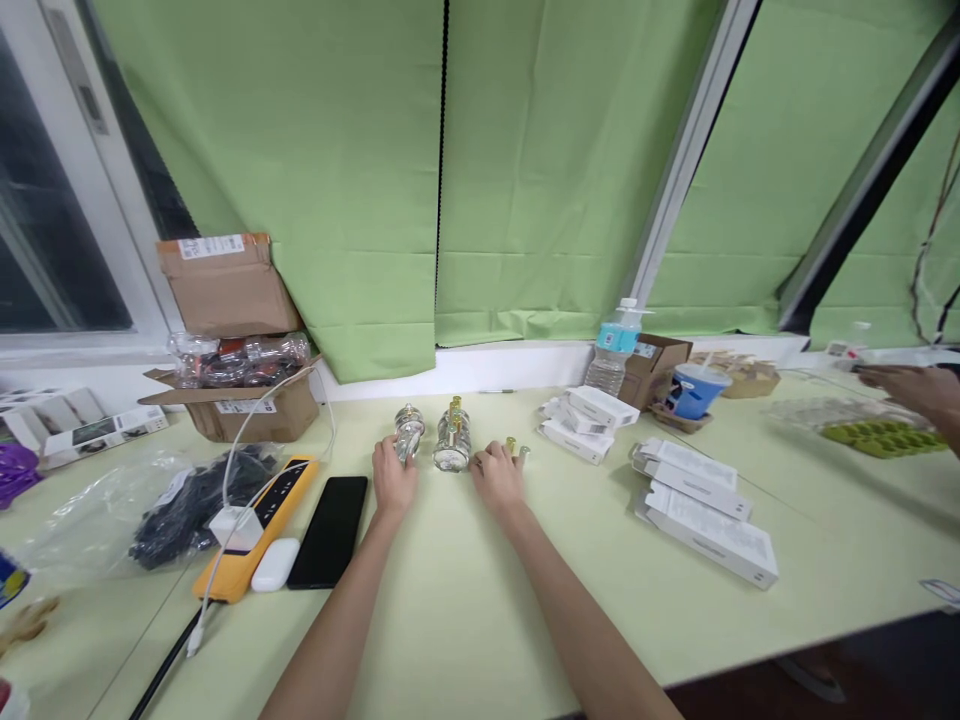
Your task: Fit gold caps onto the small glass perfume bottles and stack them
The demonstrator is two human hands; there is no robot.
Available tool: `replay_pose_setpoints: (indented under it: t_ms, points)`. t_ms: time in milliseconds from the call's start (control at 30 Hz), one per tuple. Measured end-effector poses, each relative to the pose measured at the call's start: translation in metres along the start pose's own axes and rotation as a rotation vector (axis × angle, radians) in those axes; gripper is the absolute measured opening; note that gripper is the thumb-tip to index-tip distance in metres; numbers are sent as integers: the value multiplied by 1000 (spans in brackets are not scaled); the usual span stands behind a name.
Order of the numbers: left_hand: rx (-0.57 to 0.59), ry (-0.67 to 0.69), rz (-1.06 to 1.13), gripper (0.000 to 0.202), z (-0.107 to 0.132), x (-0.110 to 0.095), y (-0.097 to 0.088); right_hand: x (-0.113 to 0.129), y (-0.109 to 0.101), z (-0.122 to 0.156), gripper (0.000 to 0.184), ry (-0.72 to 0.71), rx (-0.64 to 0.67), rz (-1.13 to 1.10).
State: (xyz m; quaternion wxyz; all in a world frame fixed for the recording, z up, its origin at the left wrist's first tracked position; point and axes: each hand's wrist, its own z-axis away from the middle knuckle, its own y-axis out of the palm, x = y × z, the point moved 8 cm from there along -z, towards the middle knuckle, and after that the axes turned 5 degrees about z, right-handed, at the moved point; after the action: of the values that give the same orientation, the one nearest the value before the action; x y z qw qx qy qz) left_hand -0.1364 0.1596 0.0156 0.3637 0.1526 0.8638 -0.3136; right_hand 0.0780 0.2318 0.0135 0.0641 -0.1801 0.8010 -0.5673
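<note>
My left hand point(395, 477) is closed at the near side of a shiny clear-and-silver piece with a knobbed top point(409, 420), its fingers against it. Just to the right stands a second shiny clear-and-silver vessel point(452, 445), with small yellow-gold pieces point(455, 410) on its upper part. My right hand point(499, 478) rests on the table beside that vessel, its fingers bent and pressed together. Whatever lies under these fingertips is hidden. Small clear pieces with yellowish tops point(511, 444) stand right behind my right hand.
A black phone point(330, 532), a white earbud case point(275, 565) and an orange power strip point(259, 530) lie left. White boxes point(709, 530), a water bottle point(611, 350) and a blue cup point(691, 392) are right. An open carton point(247, 410) stands back left. Another person's hand point(907, 385) reaches in.
</note>
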Motion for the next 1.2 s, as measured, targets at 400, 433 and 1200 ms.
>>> replay_pose_setpoints:
  t_ms: [400, 433, 1200]
  points:
    - [59, 6, 27, 25, 49, -26, -26, -11, 2, 2, 27, -54, 88, -127]
    - [66, -3, 40, 25, 51, -28, -25, -11, 1, 1, 28, -62, 86, -147]
    - [403, 76, 385, 36, 57, -44, 12, -9, -3, 0, 27, -172, 87, -229]
